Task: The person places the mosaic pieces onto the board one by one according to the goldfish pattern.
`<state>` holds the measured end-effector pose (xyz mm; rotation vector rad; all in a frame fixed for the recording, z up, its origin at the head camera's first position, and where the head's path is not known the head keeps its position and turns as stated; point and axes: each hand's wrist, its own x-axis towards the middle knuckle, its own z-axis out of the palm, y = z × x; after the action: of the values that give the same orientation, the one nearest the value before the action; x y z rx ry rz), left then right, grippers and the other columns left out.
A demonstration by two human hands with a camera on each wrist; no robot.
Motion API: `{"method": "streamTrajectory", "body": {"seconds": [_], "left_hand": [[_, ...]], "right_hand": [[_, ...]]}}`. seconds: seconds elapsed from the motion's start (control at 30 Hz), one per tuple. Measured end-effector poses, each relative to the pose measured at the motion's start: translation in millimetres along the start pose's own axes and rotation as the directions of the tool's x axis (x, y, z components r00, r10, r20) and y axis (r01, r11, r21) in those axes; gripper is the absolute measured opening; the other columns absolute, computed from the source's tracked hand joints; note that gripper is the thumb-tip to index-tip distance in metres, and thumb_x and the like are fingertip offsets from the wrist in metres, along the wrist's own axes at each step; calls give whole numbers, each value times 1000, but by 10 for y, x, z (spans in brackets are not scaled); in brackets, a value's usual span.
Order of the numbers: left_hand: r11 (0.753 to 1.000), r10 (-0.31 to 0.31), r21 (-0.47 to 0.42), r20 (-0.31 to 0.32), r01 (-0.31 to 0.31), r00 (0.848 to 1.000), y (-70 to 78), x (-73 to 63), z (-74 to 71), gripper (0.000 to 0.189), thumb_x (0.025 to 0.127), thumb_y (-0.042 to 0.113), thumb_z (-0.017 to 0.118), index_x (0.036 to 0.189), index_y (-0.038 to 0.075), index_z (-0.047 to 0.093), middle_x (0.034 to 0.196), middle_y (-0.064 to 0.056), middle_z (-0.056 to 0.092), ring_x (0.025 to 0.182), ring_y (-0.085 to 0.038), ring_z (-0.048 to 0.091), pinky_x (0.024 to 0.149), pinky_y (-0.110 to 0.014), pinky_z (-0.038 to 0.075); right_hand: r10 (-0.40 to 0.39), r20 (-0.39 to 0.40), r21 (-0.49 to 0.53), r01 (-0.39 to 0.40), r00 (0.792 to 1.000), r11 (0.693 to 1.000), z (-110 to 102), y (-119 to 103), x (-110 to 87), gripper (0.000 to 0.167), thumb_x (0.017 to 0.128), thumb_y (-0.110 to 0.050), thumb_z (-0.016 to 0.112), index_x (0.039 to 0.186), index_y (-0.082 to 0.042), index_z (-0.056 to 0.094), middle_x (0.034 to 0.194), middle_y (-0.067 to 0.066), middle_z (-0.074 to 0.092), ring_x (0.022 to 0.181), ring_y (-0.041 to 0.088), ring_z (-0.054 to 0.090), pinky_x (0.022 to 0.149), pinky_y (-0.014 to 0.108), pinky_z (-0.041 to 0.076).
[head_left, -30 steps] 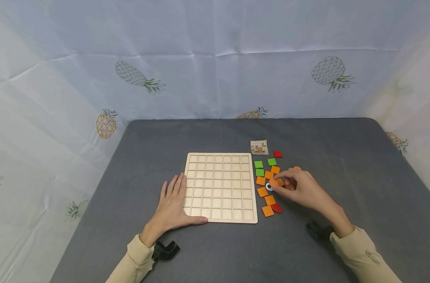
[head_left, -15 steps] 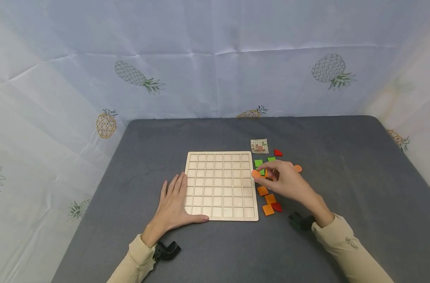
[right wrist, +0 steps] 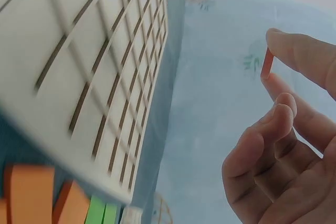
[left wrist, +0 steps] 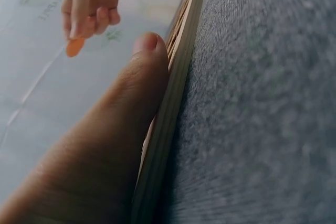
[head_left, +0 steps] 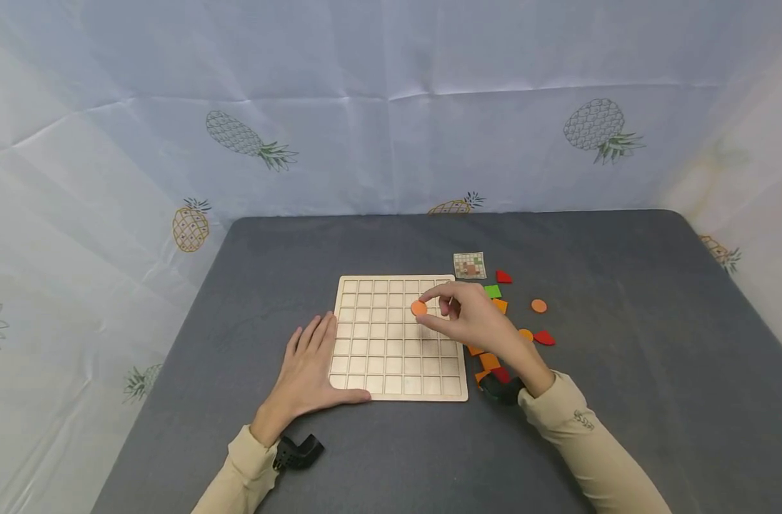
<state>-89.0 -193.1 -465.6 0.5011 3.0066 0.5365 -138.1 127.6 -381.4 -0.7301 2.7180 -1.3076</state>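
Note:
A flat wooden grid board point(head_left: 381, 350) lies on the grey table. Pinched between the right thumb and index finger, an orange round disc point(head_left: 419, 308) is held above the board's right half; the right wrist view shows that disc point(right wrist: 267, 63) edge-on, raised clear of the grid. The right hand point(head_left: 464, 314) has its other fingers curled loosely. Along the board's left and lower-left edge the left hand point(head_left: 310, 364) rests with fingers straight, its thumb point(left wrist: 144, 72) against the board's side in the left wrist view.
Right of the board lie orange square tiles point(head_left: 490, 362), a green tile point(head_left: 493, 291), red quarter-round pieces point(head_left: 545, 338) and another orange disc point(head_left: 539, 305), some hidden by the right arm. A small printed pattern card point(head_left: 470, 265) lies beyond the board's upper right corner.
Holding the orange disc, the right hand has moved left from the loose pieces to over the board. The left hand has stayed at the board's left edge.

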Motion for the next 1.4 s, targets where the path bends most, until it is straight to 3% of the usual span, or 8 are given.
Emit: {"method": "streamTrajectory", "body": {"seconds": [0.37, 0.63, 0.87, 1.4], "left_hand": [[1000, -8, 6, -1, 8, 1000, -17, 8, 9, 143, 71, 81, 81, 171, -3, 23, 180, -23, 26, 167, -45, 28, 132, -69, 22], [1000, -7, 14, -22, 8, 1000, -6, -17, 27, 145, 70, 86, 78, 171, -2, 23, 181, -21, 23, 168, -44, 26, 132, -68, 20], [997, 54, 58, 0, -54, 999, -10, -30, 28, 155, 62, 90, 81, 171, -3, 21, 180, -23, 24, 167, -45, 26, 129, -73, 18], [999, 15, 35, -24, -14, 1000, 42, -4, 41, 147, 68, 88, 78, 170, -4, 25, 180, -23, 25, 167, -43, 28, 130, -74, 17]], "right_hand": [[-103, 94, 60, 97, 990, 993, 414, -251, 237, 25, 95, -17, 85, 116, -5, 82, 73, 0, 58, 64, 5, 45, 64, 22, 39], [-133, 145, 58, 126, 980, 990, 684, -331, 387, 22, 95, -15, 83, 114, -4, 83, 72, -1, 61, 65, 2, 46, 66, 19, 42], [-105, 206, 88, 88, 973, 992, 825, -347, 445, 24, 96, -17, 83, 116, -3, 82, 71, -3, 59, 63, 1, 45, 64, 18, 40], [-76, 231, 102, 53, 970, 993, 1006, -252, 482, 28, 96, -19, 84, 117, 0, 81, 68, -1, 60, 61, 1, 45, 63, 17, 40]]}}
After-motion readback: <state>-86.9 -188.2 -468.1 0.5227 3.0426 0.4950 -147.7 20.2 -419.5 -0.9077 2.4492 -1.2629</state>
